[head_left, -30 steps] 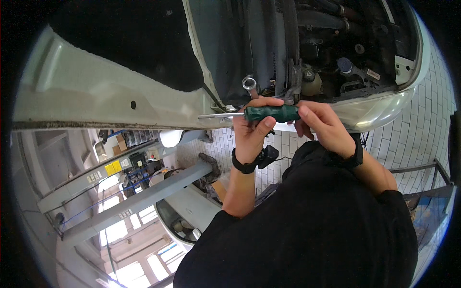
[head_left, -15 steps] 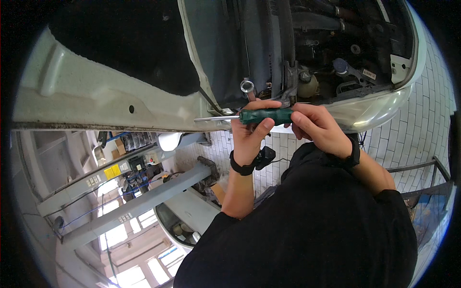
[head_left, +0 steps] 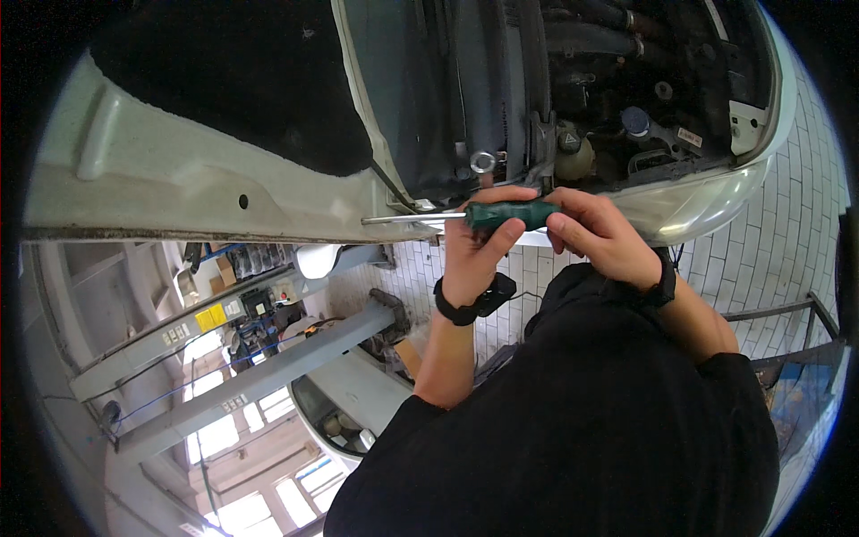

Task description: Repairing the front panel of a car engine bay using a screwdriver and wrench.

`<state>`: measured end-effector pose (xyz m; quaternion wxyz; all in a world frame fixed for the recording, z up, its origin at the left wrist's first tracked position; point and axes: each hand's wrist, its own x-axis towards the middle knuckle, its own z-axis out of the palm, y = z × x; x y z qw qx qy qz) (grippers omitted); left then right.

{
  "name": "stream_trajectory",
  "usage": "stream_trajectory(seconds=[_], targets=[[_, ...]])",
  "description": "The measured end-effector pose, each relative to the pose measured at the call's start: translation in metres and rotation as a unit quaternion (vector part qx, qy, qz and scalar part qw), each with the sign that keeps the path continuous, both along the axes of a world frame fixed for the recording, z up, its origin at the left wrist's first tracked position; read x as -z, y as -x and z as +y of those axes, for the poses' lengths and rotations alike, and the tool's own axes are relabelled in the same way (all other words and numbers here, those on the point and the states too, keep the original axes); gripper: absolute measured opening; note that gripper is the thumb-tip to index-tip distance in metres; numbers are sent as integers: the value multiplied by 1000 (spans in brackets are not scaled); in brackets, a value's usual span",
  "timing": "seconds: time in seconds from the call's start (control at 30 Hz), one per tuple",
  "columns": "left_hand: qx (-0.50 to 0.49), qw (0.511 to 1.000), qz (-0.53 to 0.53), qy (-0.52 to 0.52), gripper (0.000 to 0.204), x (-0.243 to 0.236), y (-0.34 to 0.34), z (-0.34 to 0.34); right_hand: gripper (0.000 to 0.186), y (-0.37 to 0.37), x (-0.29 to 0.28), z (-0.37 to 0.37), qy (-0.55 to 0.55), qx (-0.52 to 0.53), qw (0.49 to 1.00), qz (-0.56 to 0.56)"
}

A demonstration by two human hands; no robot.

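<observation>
A screwdriver with a dark green handle and a long metal shaft lies level in front of me, its tip pointing left. My left hand is closed round the handle from below, thumb on the near side. From behind its fingers the ring end of a wrench sticks up; the rest of the wrench is hidden by the hand. At the handle's right end, the fingers of my right hand pinch the butt. Both hands are just in front of the car's fender edge.
The open engine bay lies ahead, with a coolant tank and a blue cap. A raised pale hood fills the left. Pale floor tiles show at right. Below left are a lift beam and another car.
Both hands have shifted slightly right with the green handle, and the wrench's ring end has moved along. The screwdriver's tip appears at nearly the same spot, so more shaft shows.
</observation>
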<state>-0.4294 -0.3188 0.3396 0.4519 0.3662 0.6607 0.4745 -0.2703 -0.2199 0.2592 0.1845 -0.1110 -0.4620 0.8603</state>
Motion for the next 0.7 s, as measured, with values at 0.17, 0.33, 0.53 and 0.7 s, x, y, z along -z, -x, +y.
stream_trajectory(seconds=[0.17, 0.33, 0.53, 0.7], targets=[[36, 999, 17, 33, 28, 36, -1, -1, 26, -9, 37, 2, -28, -9, 998, -57], [17, 997, -16, 80, 31, 66, 4, -16, 29, -6, 52, 1, -132, -2, 985, -110], [-61, 985, -149, 58, 32, 88, 19, -31, 32, 13, 53, -5, -141, -9, 982, -124], [-74, 978, -193, 23, 32, 92, 27, -37, 33, 25, 59, -11, -146, -7, 982, -121]])
